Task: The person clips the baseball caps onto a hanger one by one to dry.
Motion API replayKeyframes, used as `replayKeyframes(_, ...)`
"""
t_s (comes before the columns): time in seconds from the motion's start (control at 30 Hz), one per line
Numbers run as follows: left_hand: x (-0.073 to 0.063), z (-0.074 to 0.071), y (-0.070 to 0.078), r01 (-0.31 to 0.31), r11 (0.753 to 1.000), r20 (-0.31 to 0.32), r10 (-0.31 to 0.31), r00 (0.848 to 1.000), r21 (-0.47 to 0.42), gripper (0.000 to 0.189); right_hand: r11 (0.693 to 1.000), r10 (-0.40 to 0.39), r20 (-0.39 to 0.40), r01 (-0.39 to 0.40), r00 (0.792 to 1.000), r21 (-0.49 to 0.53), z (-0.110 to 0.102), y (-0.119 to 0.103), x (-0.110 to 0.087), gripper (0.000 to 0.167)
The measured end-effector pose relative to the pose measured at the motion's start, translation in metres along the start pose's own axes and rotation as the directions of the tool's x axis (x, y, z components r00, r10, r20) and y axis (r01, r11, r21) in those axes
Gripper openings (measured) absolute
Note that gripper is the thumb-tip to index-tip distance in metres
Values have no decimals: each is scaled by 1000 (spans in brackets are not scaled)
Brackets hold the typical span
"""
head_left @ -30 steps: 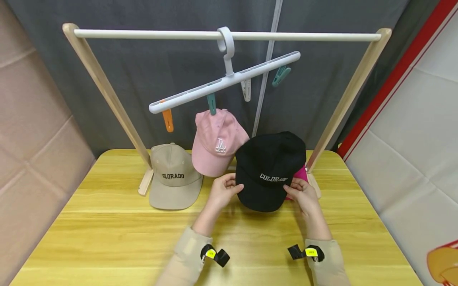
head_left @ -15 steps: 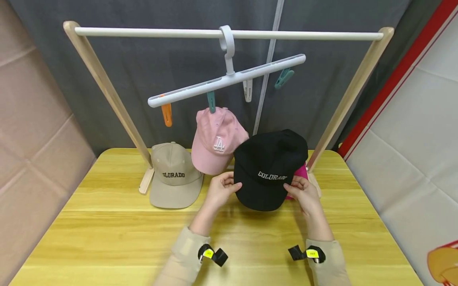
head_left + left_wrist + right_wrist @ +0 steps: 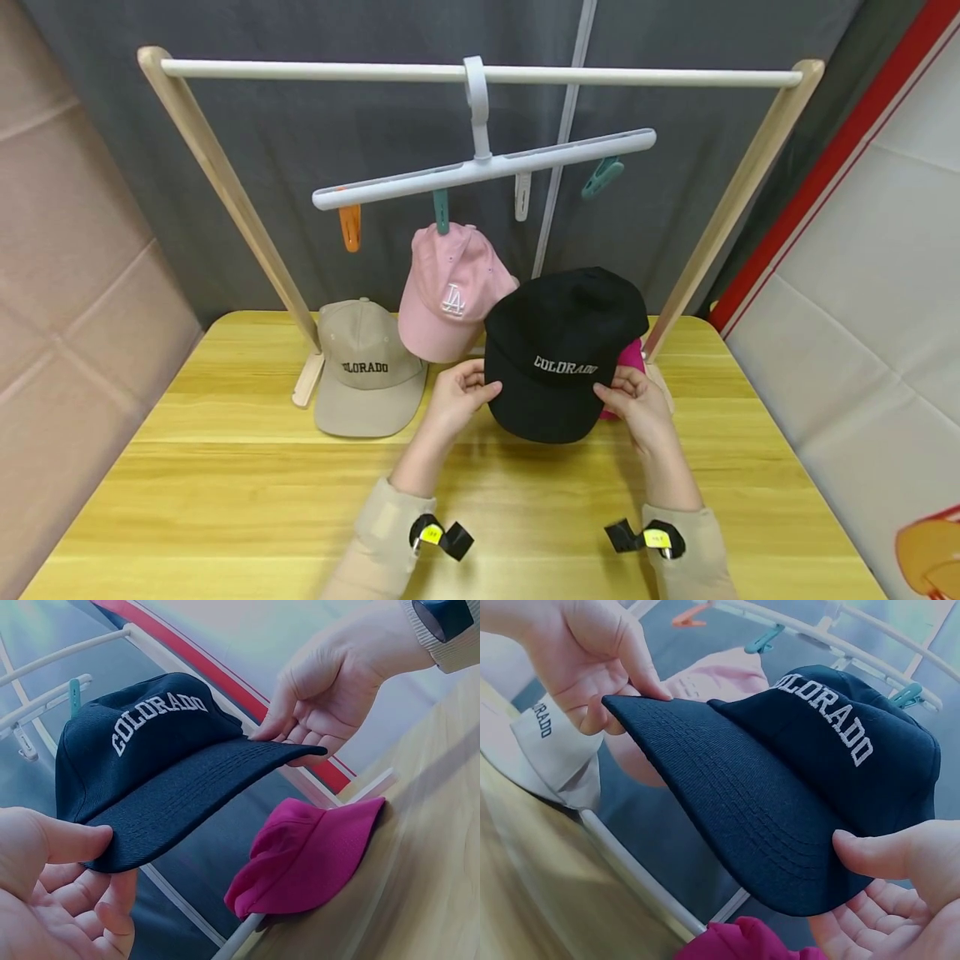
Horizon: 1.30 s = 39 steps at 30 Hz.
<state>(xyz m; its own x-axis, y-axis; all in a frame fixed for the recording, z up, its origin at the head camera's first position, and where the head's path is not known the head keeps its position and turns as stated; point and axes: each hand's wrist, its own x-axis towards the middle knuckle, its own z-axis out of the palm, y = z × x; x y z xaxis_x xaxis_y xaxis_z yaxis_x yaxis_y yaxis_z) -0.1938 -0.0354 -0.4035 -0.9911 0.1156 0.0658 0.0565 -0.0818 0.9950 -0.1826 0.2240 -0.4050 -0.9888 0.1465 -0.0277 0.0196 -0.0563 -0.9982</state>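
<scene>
Both hands hold a black baseball cap (image 3: 566,350) lettered COLORADO in white, raised above the table. My left hand (image 3: 459,396) pinches one side of its brim, thumb on top and fingers beneath. At the brim's other side my right hand (image 3: 637,400) pinches it the same way. Just left of the black cap hangs a pink LA cap (image 3: 450,292), held by a teal clothespin (image 3: 441,212) on the white hanger (image 3: 480,171). A magenta cap (image 3: 307,859) lies on the table behind and below the black one, mostly hidden in the head view.
A beige COLORADO cap (image 3: 367,367) sits on the table (image 3: 247,500) at the left. The hanger hooks over the white rod (image 3: 322,72) of a wooden-legged rack. Orange (image 3: 350,229), white (image 3: 522,197) and teal clips (image 3: 602,177) also hang from it.
The tilted hanger has swung nearer to level, its left end rising and right end lowering. The black cap and both hands have barely shifted, the cap slightly up and left.
</scene>
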Motion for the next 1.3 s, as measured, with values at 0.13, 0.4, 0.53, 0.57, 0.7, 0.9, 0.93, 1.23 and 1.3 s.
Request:
replayKeyframes(0.13, -2, 0, 4, -17, 1000, 4, 17, 1000, -8, 21, 1000, -24, -17, 25, 1000, 14, 1, -4, -3, 17)
replayKeyframes(0.4, -6, 0, 10, -63, 998, 15, 63, 998, -10, 19, 996, -75, -5, 75, 997, 41, 2, -13, -10, 17)
replayKeyframes(0.53, -7, -1, 13, -96, 995, 22, 97, 995, -27, 22, 994, -85, -3, 85, 996, 62, 3, -16, -12, 20)
replayKeyframes(0.57, -7, -1, 14, -102, 994, 22, 103, 994, -30, 22, 994, -89, -1, 89, 996, 67, 3, -17, -12, 20)
replayKeyframes(0.7, -8, -2, 16, -116, 993, 23, 116, 993, -26, 24, 991, -99, -6, 99, 995, 89, 4, -19, -13, 22)
replayKeyframes(0.9, -8, -5, 19, -121, 992, 15, 121, 993, -30, 22, 990, -107, -2, 106, 994, 92, 8, -20, -14, 22)
replayKeyframes(0.93, -8, -5, 20, -121, 992, 14, 121, 993, -30, 22, 990, -108, -1, 107, 994, 90, 8, -20, -14, 22)
replayKeyframes(1.23, -6, -10, 21, -126, 992, 7, 126, 992, -16, 21, 993, -112, 13, 111, 994, 40, 11, -23, -10, 20)
replayKeyframes(1.3, -5, -11, 22, -127, 992, 4, 127, 992, -15, 20, 994, -108, 18, 108, 994, 27, 12, -24, -9, 19)
